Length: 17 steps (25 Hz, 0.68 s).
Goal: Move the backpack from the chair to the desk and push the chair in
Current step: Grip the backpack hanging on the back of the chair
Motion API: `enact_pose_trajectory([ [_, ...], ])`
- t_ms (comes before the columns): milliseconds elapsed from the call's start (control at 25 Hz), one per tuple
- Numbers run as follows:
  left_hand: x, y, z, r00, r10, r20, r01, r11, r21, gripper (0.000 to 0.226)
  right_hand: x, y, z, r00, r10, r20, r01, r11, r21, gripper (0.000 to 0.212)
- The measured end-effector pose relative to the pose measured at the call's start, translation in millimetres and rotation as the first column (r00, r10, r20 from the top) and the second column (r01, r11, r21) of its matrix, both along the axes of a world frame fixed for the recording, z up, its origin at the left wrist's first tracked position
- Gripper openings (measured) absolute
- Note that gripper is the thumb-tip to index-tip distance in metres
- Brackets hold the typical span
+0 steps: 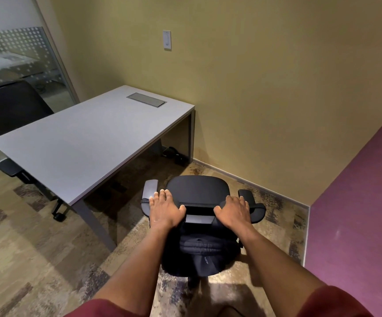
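Observation:
A black office chair [196,189] stands on the carpet right of the grey desk [82,143], its seat bare and facing the yellow wall. My left hand [164,209] and my right hand [233,211] both rest over the top edge of its backrest, fingers forward and thumbs behind. Below my hands a black, wrinkled fabric bulk with a small logo [201,255] hangs against the rear of the backrest; it looks like the backpack. The chair sits outside the desk's right end, not under it.
A grey cable hatch [146,100] is set in the desk's far side. A second black chair [11,106] stands behind the desk by the glass partition. Cables [174,154] lie under the desk. A purple wall [357,213] closes in on the right.

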State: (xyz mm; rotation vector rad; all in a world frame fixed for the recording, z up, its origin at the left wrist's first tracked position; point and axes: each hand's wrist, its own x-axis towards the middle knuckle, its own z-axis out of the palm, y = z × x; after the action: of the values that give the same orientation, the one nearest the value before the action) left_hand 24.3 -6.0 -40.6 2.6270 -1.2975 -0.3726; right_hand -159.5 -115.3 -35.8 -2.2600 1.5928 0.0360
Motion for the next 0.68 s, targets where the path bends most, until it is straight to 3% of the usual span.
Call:
enact_pose_trajectory([
  [400,24,4,2,0.989,0.138,-0.059,-0.138,0.99,0.001,0.089,-5,-11,-2,0.991,-0.126,-0.035,0.127,0.992,0.013,0.068],
  [680,30,15,3,0.909,0.327,-0.26,-0.369,0.92,-0.13,0.089,-6,-10,0,0.978,-0.197,-0.067,0.195,0.98,-0.041,0.061],
])
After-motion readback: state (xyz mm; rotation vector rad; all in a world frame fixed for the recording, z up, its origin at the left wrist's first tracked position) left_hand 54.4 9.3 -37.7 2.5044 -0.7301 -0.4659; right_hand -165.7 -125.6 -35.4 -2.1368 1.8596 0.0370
